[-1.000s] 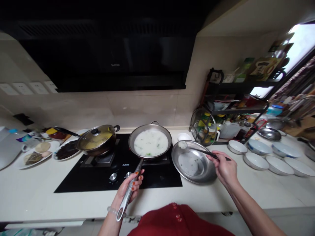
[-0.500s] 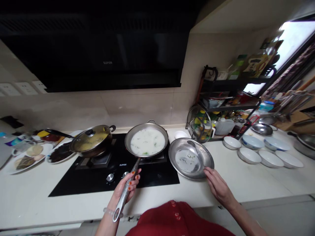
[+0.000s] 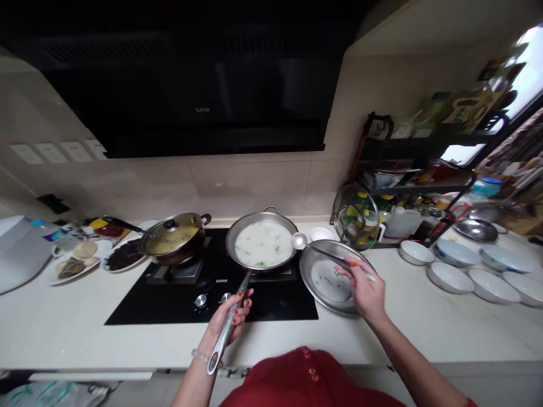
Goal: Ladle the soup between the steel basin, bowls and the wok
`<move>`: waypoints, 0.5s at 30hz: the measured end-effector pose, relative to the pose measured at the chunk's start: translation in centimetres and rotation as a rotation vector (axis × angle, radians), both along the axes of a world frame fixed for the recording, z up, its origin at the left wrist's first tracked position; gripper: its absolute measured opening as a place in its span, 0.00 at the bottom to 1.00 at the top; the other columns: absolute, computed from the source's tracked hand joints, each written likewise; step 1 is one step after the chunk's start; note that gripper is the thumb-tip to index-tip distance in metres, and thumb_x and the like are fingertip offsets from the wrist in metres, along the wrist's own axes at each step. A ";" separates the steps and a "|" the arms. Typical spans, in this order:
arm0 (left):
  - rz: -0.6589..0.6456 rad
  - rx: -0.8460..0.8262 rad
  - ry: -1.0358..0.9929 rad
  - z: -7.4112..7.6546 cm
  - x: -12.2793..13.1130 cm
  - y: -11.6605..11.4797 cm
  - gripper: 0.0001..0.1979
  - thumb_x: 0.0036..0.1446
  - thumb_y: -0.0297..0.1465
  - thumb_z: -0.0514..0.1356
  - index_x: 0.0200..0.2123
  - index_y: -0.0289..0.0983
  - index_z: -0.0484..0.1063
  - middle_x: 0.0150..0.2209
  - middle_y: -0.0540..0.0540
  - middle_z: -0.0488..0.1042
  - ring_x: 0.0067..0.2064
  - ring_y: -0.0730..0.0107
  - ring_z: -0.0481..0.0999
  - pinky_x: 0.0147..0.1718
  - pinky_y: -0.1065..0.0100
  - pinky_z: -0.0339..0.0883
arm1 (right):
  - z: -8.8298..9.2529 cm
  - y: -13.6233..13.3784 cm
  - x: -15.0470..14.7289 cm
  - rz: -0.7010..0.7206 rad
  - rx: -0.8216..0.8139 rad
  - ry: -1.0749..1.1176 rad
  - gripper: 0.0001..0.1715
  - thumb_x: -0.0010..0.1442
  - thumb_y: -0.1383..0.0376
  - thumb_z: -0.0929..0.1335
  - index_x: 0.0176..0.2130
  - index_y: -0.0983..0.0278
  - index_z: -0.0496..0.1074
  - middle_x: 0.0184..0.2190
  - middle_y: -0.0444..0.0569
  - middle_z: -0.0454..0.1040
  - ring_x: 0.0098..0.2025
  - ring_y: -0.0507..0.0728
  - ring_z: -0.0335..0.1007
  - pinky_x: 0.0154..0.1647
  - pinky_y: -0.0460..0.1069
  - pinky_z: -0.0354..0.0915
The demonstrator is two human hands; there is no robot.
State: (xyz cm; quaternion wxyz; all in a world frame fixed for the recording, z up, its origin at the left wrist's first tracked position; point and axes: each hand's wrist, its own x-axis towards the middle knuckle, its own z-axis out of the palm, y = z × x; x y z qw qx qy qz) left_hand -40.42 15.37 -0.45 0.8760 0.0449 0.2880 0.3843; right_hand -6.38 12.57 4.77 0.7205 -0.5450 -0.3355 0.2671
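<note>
My left hand (image 3: 233,316) is closed around the long metal handle of a frying pan (image 3: 231,232). Milky white soup (image 3: 263,244) with bits of green fills the pan, which sits on the right side of the black stove. In my right hand (image 3: 367,287) is the handle of a metal ladle (image 3: 299,241). The ladle's bowl is level with the pan's right rim; I cannot tell whether they touch. Beneath the ladle, a wide steel basin (image 3: 311,288) stands on the counter, with a little liquid and dark green bits in its bottom.
A lidded pot (image 3: 172,237) sits on the left burner of the stove (image 3: 169,308). Left of it are plates of food (image 3: 125,254). Several bowls (image 3: 450,277) stand on the right counter. A glass lid (image 3: 355,217) leans against the spice rack (image 3: 424,186). The range hood (image 3: 199,85) hangs above.
My right hand has lifted the ladle out of the basin and swung its bowl left to the pan's rim. My left hand keeps its grip on the pan handle. The view has shifted slightly left.
</note>
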 end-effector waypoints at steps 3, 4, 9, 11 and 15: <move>-0.017 0.009 0.010 0.1 0.1 0.0 0.17 0.60 0.26 0.53 0.53 0.29 0.61 0.28 0.50 0.62 0.18 0.88 0.57 0.11 0.86 0.52 | 0.2 2.5 -2.4 0.108 -0.073 -0.218 0.18 0.55 0.53 0.67 0.38 0.63 0.74 0.24 0.48 0.77 0.33 0.60 0.77 0.43 0.56 0.70; -0.021 0.011 0.012 0.2 0.1 0.0 0.18 0.60 0.26 0.53 0.53 0.30 0.61 0.28 0.50 0.62 0.18 0.88 0.57 0.11 0.86 0.52 | 0.0 3.3 -3.0 0.141 -0.077 -0.277 0.17 0.55 0.53 0.66 0.37 0.63 0.73 0.24 0.48 0.77 0.33 0.60 0.77 0.43 0.56 0.70; -0.016 -0.008 0.014 0.5 0.3 0.0 0.15 0.60 0.26 0.54 0.50 0.30 0.64 0.27 0.50 0.63 0.18 0.88 0.58 0.12 0.86 0.53 | -2.1 6.3 -4.7 0.274 -0.058 -0.394 0.15 0.55 0.54 0.64 0.35 0.61 0.72 0.28 0.47 0.77 0.32 0.59 0.77 0.39 0.54 0.71; -0.007 -0.021 0.017 0.7 0.4 -0.1 0.14 0.60 0.26 0.54 0.49 0.30 0.66 0.27 0.50 0.63 0.18 0.87 0.59 0.12 0.86 0.53 | -2.5 7.0 -4.8 0.264 -0.108 -0.315 0.14 0.55 0.56 0.64 0.36 0.62 0.72 0.24 0.46 0.77 0.31 0.60 0.77 0.39 0.54 0.71; 0.000 -0.034 0.019 0.9 0.5 -0.2 0.12 0.59 0.25 0.54 0.47 0.30 0.67 0.27 0.50 0.64 0.18 0.87 0.59 0.12 0.86 0.53 | -2.3 7.8 -4.4 0.126 -0.150 -0.060 0.09 0.52 0.59 0.65 0.32 0.61 0.71 0.23 0.46 0.76 0.29 0.61 0.78 0.35 0.53 0.71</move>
